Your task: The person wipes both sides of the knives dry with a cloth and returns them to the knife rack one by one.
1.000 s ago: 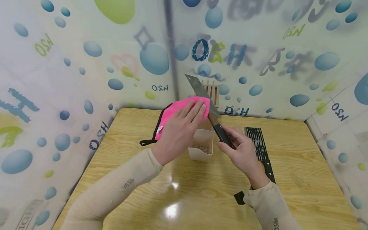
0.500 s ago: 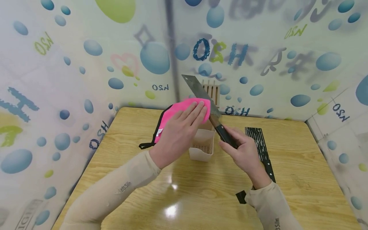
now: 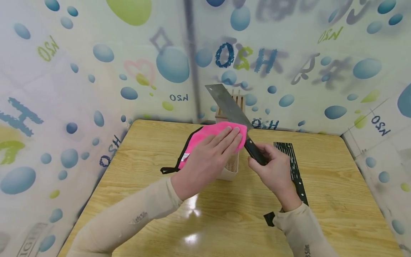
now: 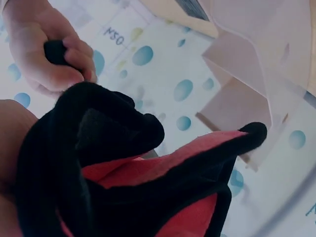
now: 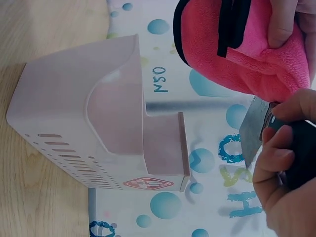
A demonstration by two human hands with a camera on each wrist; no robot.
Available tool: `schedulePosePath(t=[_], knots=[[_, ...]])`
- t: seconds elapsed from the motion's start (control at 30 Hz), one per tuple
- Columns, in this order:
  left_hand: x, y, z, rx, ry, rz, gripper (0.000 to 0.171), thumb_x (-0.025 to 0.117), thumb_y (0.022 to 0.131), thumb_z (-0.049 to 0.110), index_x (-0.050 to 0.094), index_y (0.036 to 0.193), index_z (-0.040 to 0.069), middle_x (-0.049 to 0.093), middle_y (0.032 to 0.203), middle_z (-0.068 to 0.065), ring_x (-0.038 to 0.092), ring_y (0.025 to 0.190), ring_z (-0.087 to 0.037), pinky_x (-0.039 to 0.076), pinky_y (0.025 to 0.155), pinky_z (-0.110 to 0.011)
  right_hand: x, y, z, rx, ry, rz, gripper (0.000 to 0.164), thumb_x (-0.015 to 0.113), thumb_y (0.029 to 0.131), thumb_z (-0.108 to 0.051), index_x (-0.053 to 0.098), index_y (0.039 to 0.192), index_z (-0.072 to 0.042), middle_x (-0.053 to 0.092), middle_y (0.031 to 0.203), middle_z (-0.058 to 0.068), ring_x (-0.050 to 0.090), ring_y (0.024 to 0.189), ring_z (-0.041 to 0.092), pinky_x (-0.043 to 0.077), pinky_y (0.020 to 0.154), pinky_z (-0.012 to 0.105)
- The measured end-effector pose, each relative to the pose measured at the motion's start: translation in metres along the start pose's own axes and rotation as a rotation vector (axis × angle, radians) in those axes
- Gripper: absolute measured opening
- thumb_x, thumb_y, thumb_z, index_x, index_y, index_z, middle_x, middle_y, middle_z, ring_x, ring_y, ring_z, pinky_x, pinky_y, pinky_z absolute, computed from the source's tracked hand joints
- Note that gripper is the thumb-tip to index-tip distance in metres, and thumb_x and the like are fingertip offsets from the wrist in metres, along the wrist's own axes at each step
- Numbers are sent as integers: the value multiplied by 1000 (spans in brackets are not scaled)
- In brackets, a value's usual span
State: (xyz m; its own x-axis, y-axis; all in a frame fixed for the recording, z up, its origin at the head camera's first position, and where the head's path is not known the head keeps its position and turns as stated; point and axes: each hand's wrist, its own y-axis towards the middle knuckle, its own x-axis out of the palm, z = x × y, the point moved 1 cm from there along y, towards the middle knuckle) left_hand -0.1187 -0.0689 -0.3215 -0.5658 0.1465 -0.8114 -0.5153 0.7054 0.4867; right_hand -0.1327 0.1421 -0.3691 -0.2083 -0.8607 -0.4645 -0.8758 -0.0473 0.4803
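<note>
My right hand point(image 3: 274, 169) grips the black handle of a cleaver point(image 3: 229, 107), whose broad grey blade points up and to the left over the table. The left hand point(image 3: 207, 160) holds a pink cloth point(image 3: 203, 137) with black trim and a hanging loop, its fingers laid along the cloth over the blade near the handle. Seen from the right wrist, the left thumb pinches the folded pink cloth point(image 5: 212, 44), and part of the cleaver blade point(image 5: 252, 131) shows below it. The cloth hides the blade's lower part in the head view.
A pale pink knife holder point(image 3: 228, 175) with a slotted top point(image 3: 239, 103) stands behind the hands, partly covered by the cloth. To the right lies another knife point(image 3: 285, 159) with a black-and-white patterned blade. A small black piece point(image 3: 269, 218) shows beside the right sleeve.
The left hand and cloth have slid down the blade toward the handle, to the right and nearer, baring more of the blade. The right hand has barely moved.
</note>
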Motion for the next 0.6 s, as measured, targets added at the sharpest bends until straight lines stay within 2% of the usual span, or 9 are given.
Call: schedulePosePath(t=[0.17,0.37,0.43,0.6], knots=[[-1,-1,8,29,-11,-18,57,65,100,4,47,154,2,49,158,-13,44,148,-26,43,116,-34,2,0,0,-50,22,15,31,75,84,1,73,114,6,76,99,19,70,80,28,47,70,7],[0,-2,16,54,-14,-16,55,61,101,4,46,154,2,48,158,-13,43,149,-27,44,116,-34,3,0,-1,-123,-17,25,36,76,83,3,71,118,7,75,106,20,70,85,28,48,74,10],[0,-2,18,62,6,-15,54,58,102,3,46,155,1,47,159,-14,43,149,-27,45,115,-35,4,0,-2,-136,-35,30,38,77,82,3,71,119,7,74,108,20,70,87,28,51,75,13],[0,0,19,66,54,-37,54,55,103,7,43,155,0,45,159,-16,43,148,-29,48,113,-36,6,0,-1,-165,-68,34,39,78,82,2,70,119,8,73,108,21,68,86,28,57,68,30]])
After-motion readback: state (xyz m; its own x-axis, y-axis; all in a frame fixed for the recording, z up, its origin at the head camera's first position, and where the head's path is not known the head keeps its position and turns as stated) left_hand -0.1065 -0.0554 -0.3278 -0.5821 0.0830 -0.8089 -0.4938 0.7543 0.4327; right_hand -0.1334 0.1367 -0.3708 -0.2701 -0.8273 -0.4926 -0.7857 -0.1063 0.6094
